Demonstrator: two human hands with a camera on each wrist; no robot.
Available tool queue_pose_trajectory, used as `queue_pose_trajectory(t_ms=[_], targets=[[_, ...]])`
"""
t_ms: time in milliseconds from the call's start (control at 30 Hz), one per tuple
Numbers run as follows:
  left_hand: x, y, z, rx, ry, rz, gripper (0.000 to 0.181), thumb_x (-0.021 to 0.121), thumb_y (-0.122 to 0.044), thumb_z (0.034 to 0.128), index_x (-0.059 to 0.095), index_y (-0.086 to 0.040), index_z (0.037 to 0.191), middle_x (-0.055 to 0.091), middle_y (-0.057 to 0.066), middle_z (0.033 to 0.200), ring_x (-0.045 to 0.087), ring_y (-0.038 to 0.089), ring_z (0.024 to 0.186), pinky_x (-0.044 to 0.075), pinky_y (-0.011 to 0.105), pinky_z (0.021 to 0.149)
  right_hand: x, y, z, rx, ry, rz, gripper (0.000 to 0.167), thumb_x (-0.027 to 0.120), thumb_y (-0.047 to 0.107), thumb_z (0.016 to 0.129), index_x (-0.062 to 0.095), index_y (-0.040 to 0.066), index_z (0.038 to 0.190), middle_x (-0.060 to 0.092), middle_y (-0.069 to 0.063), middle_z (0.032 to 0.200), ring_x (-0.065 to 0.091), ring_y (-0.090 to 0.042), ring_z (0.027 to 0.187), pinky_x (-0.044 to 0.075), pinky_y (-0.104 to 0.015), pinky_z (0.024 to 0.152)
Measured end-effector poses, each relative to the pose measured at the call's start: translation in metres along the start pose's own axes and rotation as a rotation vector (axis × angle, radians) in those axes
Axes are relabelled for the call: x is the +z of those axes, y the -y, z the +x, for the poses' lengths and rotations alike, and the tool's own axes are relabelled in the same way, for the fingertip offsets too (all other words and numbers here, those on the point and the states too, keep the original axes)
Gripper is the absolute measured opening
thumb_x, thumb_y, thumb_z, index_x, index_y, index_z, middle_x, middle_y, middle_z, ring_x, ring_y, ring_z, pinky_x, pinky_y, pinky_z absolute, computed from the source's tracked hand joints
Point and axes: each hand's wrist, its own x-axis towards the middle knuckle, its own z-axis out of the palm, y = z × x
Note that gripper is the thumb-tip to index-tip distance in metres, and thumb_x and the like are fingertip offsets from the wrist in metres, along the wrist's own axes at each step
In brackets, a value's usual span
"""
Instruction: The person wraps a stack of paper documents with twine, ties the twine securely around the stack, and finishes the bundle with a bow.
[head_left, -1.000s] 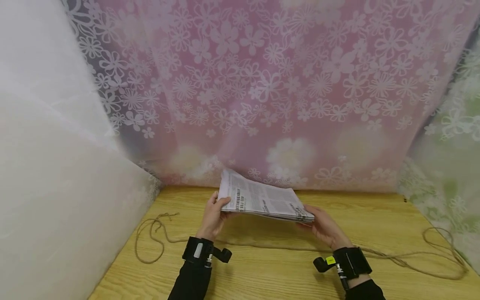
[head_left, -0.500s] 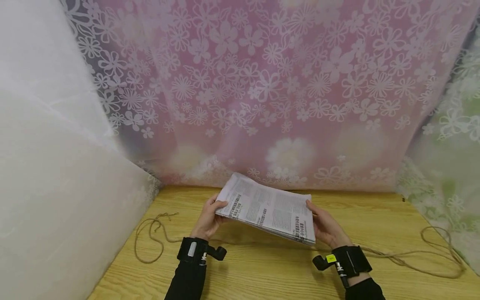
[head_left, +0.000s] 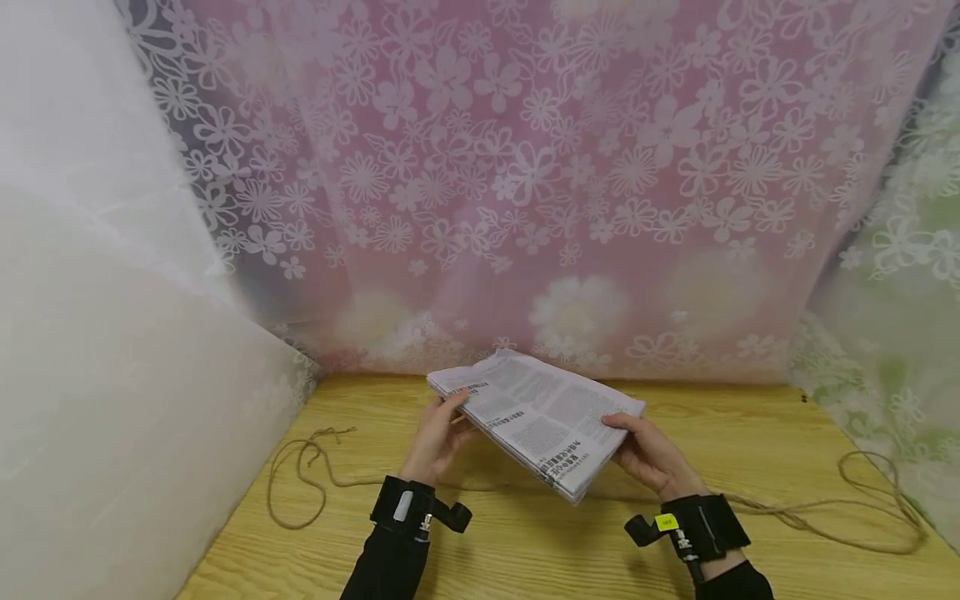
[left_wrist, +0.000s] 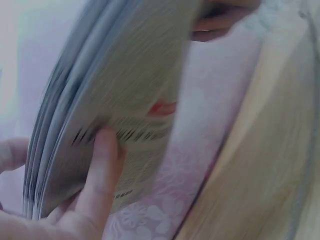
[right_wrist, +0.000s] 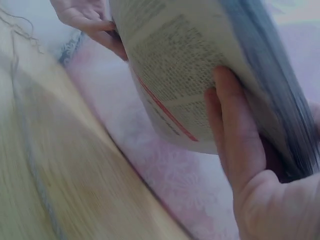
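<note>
A folded stack of newspaper is held tilted above the table, one corner pointing down toward the front. My left hand grips its left edge, thumb on top and fingers beneath. At the right edge my right hand pinches it, thumb over the printed face. Several folded layers of the newspaper show in the left wrist view, with fingers spread on the underside. The right wrist view has the newspaper's underside with a red line, and fingers of the right hand against it.
A thin brown rope lies across the wooden table beneath the newspaper, with a loop at the left and longer loops at the right. A pink floral sheet hangs behind; a white sheet and a green floral one stand at the sides.
The newspaper has turned in my hands: its left side rose and its front corner swung down and toward the middle. My right thumb has shifted onto its top face, and my left hand has moved slightly right.
</note>
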Motion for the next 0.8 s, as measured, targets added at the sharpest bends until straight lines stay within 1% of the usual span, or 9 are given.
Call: queue_pose_trajectory(t_ms=[100,200,300,367,400,467,567,667,800], targets=[[0.005,0.007,-0.002,-0.022,0.086,0.057,0.049,0.056,-0.019,0.1008,0.035,-0.005,0.143,0.070,0.004,0.102,0.072,0.014,0.082,0.055,0.026,0.064,0.004,-0.001,-0.001,-0.023,0.041,-0.060,0.031,0.042,-0.004,0.101,0.054,0.014,0.124,0.066,-0.005,0.113,0.067,-0.020,0.104,0.056,-0.034,0.085],[0.003,0.012,-0.002,-0.037,0.138,0.134,0.046,0.054,-0.013,0.1010,0.035,-0.007,0.143,0.074,0.005,0.102,0.073,0.013,0.079,0.052,0.024,0.058,0.002,-0.001,-0.002,-0.022,0.098,-0.167,0.034,0.044,-0.004,0.101,0.058,0.015,0.124,0.068,-0.003,0.113,0.068,-0.018,0.104,0.056,-0.035,0.087],[-0.006,0.012,0.001,-0.037,0.165,0.186,0.042,0.051,-0.010,0.1014,0.039,-0.003,0.142,0.075,0.005,0.100,0.073,0.011,0.074,0.046,0.019,0.051,-0.004,0.003,-0.004,0.013,0.129,-0.302,0.027,0.044,0.006,0.103,0.064,0.014,0.120,0.069,-0.001,0.109,0.068,-0.016,0.099,0.055,-0.036,0.087],[-0.014,0.010,0.002,-0.057,0.180,0.202,0.042,0.051,-0.010,0.1012,0.041,-0.004,0.142,0.075,0.005,0.099,0.073,0.012,0.073,0.045,0.018,0.049,-0.008,0.003,-0.006,0.059,0.113,-0.404,0.025,0.046,0.017,0.105,0.064,0.012,0.121,0.070,0.000,0.105,0.068,-0.015,0.094,0.056,-0.036,0.085],[-0.018,0.010,0.002,-0.069,0.189,0.216,0.042,0.052,-0.010,0.1011,0.042,-0.005,0.142,0.075,0.006,0.100,0.074,0.012,0.074,0.045,0.018,0.049,-0.009,0.003,-0.007,0.084,0.099,-0.454,0.028,0.047,0.022,0.105,0.064,0.010,0.124,0.069,0.000,0.104,0.068,-0.015,0.093,0.056,-0.036,0.084],[-0.023,0.008,0.002,-0.096,0.229,0.249,0.044,0.052,-0.011,0.1015,0.042,-0.006,0.144,0.074,0.008,0.106,0.074,0.014,0.080,0.049,0.019,0.053,-0.009,0.002,-0.008,0.136,0.068,-0.558,0.039,0.050,0.030,0.104,0.058,0.003,0.131,0.069,-0.001,0.102,0.068,-0.016,0.090,0.056,-0.036,0.080],[-0.025,0.011,0.004,-0.129,0.290,0.306,0.046,0.050,-0.014,0.1029,0.040,-0.007,0.147,0.070,0.014,0.118,0.073,0.017,0.092,0.057,0.026,0.068,-0.007,-0.003,-0.007,0.183,0.041,-0.719,0.055,0.054,0.036,0.102,0.047,-0.004,0.139,0.069,-0.006,0.103,0.069,-0.019,0.088,0.056,-0.037,0.076],[-0.025,0.018,0.007,-0.145,0.322,0.363,0.045,0.046,-0.017,0.1050,0.038,-0.006,0.148,0.065,0.019,0.125,0.071,0.021,0.097,0.058,0.032,0.076,-0.004,-0.007,-0.005,0.198,0.038,-0.835,0.054,0.057,0.034,0.100,0.048,-0.006,0.135,0.069,-0.010,0.102,0.069,-0.023,0.088,0.056,-0.040,0.074],[-0.023,0.027,0.008,-0.145,0.351,0.444,0.045,0.043,-0.016,0.1064,0.034,-0.002,0.148,0.063,0.024,0.126,0.070,0.025,0.100,0.058,0.034,0.077,-0.006,-0.008,-0.009,0.227,0.071,-0.929,0.047,0.062,0.029,0.098,0.053,-0.005,0.128,0.070,-0.010,0.098,0.069,-0.022,0.082,0.056,-0.038,0.069]])
